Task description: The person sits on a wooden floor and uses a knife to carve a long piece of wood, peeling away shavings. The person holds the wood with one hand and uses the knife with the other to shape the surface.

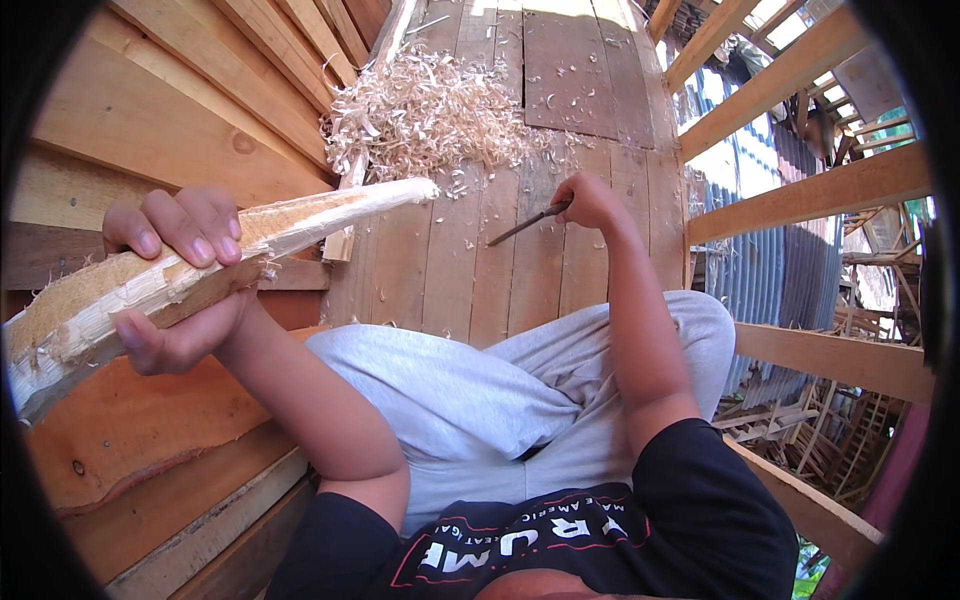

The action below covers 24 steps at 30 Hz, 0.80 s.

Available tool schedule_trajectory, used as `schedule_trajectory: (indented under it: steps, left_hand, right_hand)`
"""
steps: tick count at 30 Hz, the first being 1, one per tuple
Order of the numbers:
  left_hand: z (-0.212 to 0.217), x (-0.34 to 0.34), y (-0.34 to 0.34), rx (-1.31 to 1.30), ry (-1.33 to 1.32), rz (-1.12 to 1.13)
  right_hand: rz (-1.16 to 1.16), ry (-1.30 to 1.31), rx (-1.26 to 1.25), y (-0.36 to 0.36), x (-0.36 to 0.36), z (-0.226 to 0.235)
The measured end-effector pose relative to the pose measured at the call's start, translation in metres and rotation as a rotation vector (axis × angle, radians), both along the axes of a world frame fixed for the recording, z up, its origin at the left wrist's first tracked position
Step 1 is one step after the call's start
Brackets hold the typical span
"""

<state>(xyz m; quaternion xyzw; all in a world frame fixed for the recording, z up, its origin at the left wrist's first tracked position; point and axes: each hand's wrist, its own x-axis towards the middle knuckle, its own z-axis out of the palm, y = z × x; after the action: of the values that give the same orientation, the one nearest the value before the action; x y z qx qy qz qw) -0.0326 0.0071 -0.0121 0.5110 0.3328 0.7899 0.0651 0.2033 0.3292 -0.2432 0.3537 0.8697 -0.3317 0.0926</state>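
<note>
My left hand (190,245) is wrapped round a long, rough-carved piece of wood (330,212). Pale cut faces run along this wood, with browner fuzzy patches, and its narrow tip points right over the floor. The thick end reaches the left rim of the view. Out to the right, my right hand (592,203) grips a knife (530,222) by its handle, most of which the fingers hide. Its dark, narrow blade slants down to the left above the floorboards, apart from the wood.
A heap of curled wood shavings (430,115) lies on the plank floor (450,270) ahead. Stacked boards form a wall (150,130) close on the left. Wooden railings (820,190) run along the right, with corrugated metal sheets (765,270) beyond. My crossed legs (470,390) fill the near middle.
</note>
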Motion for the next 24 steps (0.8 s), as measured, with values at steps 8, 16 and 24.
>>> schedule_trajectory:
  steps: [8,16,24]
  left_hand:
    - [0.010,0.001,-0.016,-0.005,-0.017,0.034]
    - [0.005,0.002,-0.019,-0.009,-0.052,0.155]
    - [0.003,0.001,-0.008,0.000,-0.023,0.104]
  right_hand:
    - [0.226,0.102,-0.295,-0.011,-0.019,0.009]
    - [0.113,0.168,-0.038,-0.058,-0.049,0.014]
    - [0.306,0.250,-0.171,-0.137,-0.070,-0.019]
